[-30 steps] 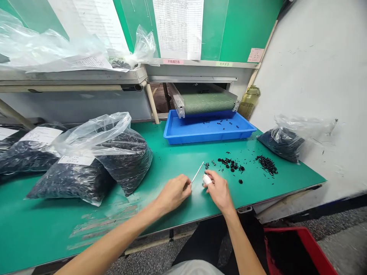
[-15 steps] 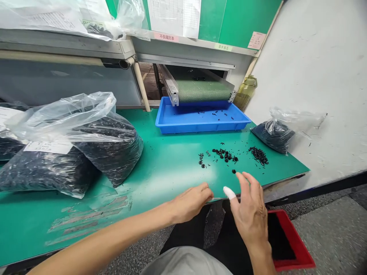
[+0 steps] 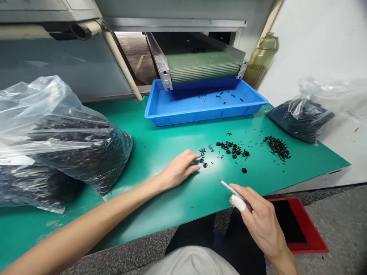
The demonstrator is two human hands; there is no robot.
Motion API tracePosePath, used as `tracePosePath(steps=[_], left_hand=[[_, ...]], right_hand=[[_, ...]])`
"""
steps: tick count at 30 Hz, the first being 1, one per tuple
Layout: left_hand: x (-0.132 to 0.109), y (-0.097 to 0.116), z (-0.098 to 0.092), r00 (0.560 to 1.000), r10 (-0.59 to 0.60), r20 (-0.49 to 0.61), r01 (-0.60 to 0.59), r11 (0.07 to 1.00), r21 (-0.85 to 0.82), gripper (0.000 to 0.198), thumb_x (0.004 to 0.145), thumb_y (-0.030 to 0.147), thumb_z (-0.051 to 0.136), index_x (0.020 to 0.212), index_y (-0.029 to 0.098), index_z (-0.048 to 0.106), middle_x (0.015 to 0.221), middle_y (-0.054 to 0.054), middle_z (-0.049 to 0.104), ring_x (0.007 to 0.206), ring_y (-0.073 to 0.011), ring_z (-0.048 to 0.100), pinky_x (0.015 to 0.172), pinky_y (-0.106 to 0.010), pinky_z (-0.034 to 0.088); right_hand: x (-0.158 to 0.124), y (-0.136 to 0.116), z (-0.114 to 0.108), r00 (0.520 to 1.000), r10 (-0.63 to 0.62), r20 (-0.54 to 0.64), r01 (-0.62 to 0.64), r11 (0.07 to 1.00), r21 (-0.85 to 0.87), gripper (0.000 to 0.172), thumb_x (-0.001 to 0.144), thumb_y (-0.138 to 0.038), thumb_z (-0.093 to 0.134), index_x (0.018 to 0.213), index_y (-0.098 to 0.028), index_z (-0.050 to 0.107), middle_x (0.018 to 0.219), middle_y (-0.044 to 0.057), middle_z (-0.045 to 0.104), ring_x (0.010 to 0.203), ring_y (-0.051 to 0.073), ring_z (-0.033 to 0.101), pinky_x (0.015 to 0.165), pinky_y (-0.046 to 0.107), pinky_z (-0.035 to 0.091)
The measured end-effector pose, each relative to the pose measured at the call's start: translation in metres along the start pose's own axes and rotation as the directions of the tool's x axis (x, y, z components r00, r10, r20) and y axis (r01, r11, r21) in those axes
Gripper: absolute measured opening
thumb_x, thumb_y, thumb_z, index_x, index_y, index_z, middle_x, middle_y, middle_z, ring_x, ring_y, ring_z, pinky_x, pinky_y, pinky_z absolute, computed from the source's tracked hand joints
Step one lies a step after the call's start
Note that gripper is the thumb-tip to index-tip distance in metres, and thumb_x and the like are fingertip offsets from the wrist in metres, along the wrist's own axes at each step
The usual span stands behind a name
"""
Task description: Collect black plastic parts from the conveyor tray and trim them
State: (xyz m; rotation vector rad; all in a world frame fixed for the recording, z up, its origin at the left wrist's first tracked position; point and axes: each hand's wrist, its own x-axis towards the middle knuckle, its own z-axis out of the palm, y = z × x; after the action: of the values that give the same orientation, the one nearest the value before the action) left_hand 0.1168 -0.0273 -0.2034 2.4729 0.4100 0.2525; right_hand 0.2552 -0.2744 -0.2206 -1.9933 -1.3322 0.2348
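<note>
So there's someone at a green tabletop (image 3: 312, 164), and their left hand (image 3: 179, 170) is just lying relaxed on it, not gripping anything, with the fingertips right beside a few small black plastic parts (image 3: 203, 158). More of those parts sit in loose scattered clumps toward the middle and right of the tabletop. The right hand (image 3: 259, 217) is up near the front edge, pinching a thin white stick (image 3: 231, 187), and one finger has a white wrap (image 3: 238, 203) on it. Along the back edge there's a blue plastic tray (image 3: 206, 109) with a few black bits in it, sitting right under the end of a green mesh conveyor belt (image 3: 202, 67). Big clear bags of black parts (image 3: 86, 152) are piled at the left end, and a smaller bag (image 3: 301, 120) sits at the back right corner.
</note>
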Motion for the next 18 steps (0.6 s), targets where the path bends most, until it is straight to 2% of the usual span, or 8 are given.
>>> tracePosePath(steps=[4, 6, 8, 10, 13, 15, 16, 18], left_hand=[[0.008, -0.013, 0.020, 0.999, 0.027, 0.028, -0.030, 0.993, 0.112, 0.031, 0.096, 0.041, 0.042, 0.117, 0.023, 0.056, 0.113, -0.009, 0.057, 0.103, -0.0219, 0.054, 0.086, -0.036, 0.047], [0.012, -0.014, 0.024, 0.999, 0.025, 0.027, -0.028, 0.991, 0.134, 0.032, 0.096, 0.043, 0.042, 0.114, 0.024, 0.059, 0.111, -0.008, 0.058, 0.100, -0.0219, 0.055, 0.082, -0.036, 0.047], [0.015, -0.014, 0.024, 1.000, 0.018, 0.014, -0.019, 0.991, 0.133, 0.031, 0.096, 0.044, 0.042, 0.111, 0.025, 0.061, 0.108, -0.007, 0.060, 0.097, -0.0217, 0.056, 0.079, -0.035, 0.048], [0.017, -0.013, 0.021, 1.000, 0.018, -0.020, -0.017, 0.998, 0.062, 0.028, 0.096, 0.040, 0.043, 0.108, 0.024, 0.063, 0.107, -0.007, 0.061, 0.097, -0.0210, 0.057, 0.081, -0.036, 0.047], [0.013, -0.005, 0.015, 0.990, -0.111, -0.084, 0.090, 0.969, -0.229, 0.022, 0.093, 0.034, 0.049, 0.105, 0.023, 0.064, 0.102, -0.005, 0.066, 0.094, -0.0189, 0.059, 0.084, -0.036, 0.047], [0.007, 0.005, 0.015, 0.964, -0.266, -0.005, 0.223, 0.817, -0.532, 0.019, 0.088, 0.033, 0.059, 0.102, 0.022, 0.065, 0.099, -0.004, 0.068, 0.083, -0.0165, 0.061, 0.076, -0.033, 0.050], [0.004, 0.010, 0.016, 0.947, -0.313, 0.077, 0.280, 0.680, -0.678, 0.021, 0.083, 0.033, 0.064, 0.101, 0.021, 0.064, 0.096, -0.004, 0.068, 0.077, -0.0155, 0.061, 0.070, -0.031, 0.051], [-0.002, 0.020, 0.022, 0.920, -0.308, 0.241, 0.348, 0.364, -0.864, 0.027, 0.075, 0.030, 0.074, 0.097, 0.019, 0.063, 0.091, -0.004, 0.068, 0.071, -0.0143, 0.063, 0.062, -0.028, 0.050]], right_hand=[[0.013, -0.001, 0.006, 1.000, -0.008, 0.008, 0.008, 1.000, 0.004, 0.037, 0.097, -0.029, 0.043, 0.132, -0.026, 0.056, 0.121, 0.006, 0.066, 0.106, 0.020, 0.066, 0.086, 0.028, 0.055], [0.018, -0.003, 0.006, 1.000, -0.003, 0.031, 0.003, 1.000, -0.004, 0.041, 0.097, -0.027, 0.041, 0.137, -0.026, 0.051, 0.117, 0.006, 0.069, 0.098, 0.019, 0.069, 0.079, 0.026, 0.057], [0.020, -0.003, 0.004, 0.998, 0.026, 0.055, -0.026, 1.000, -0.003, 0.044, 0.097, -0.025, 0.039, 0.140, -0.026, 0.046, 0.100, 0.004, 0.073, 0.077, 0.015, 0.071, 0.066, 0.022, 0.058], [0.020, -0.002, 0.001, 0.993, 0.064, 0.096, -0.064, 0.998, 0.000, 0.047, 0.096, -0.021, 0.037, 0.142, -0.025, 0.042, 0.086, 0.002, 0.072, 0.061, 0.013, 0.067, 0.055, 0.020, 0.056], [0.019, -0.001, -0.002, 0.997, 0.022, 0.074, -0.021, 1.000, -0.012, 0.045, 0.094, -0.017, 0.033, 0.136, -0.024, 0.046, 0.098, 0.005, 0.070, 0.076, 0.015, 0.070, 0.064, 0.023, 0.059], [0.022, -0.001, -0.002, 0.999, -0.046, 0.011, 0.046, 0.998, -0.046, 0.044, 0.092, -0.014, 0.031, 0.132, -0.023, 0.049, 0.112, 0.008, 0.067, 0.095, 0.018, 0.068, 0.078, 0.028, 0.059], [0.023, -0.002, -0.002, 0.997, -0.077, -0.012, 0.076, 0.995, -0.065, 0.045, 0.092, -0.013, 0.032, 0.132, -0.023, 0.049, 0.115, 0.008, 0.066, 0.101, 0.019, 0.067, 0.082, 0.030, 0.058], [0.027, -0.004, 0.000, 0.994, -0.110, -0.027, 0.107, 0.990, -0.091, 0.047, 0.092, -0.012, 0.034, 0.135, -0.024, 0.048, 0.112, 0.007, 0.067, 0.101, 0.019, 0.067, 0.082, 0.029, 0.058]])
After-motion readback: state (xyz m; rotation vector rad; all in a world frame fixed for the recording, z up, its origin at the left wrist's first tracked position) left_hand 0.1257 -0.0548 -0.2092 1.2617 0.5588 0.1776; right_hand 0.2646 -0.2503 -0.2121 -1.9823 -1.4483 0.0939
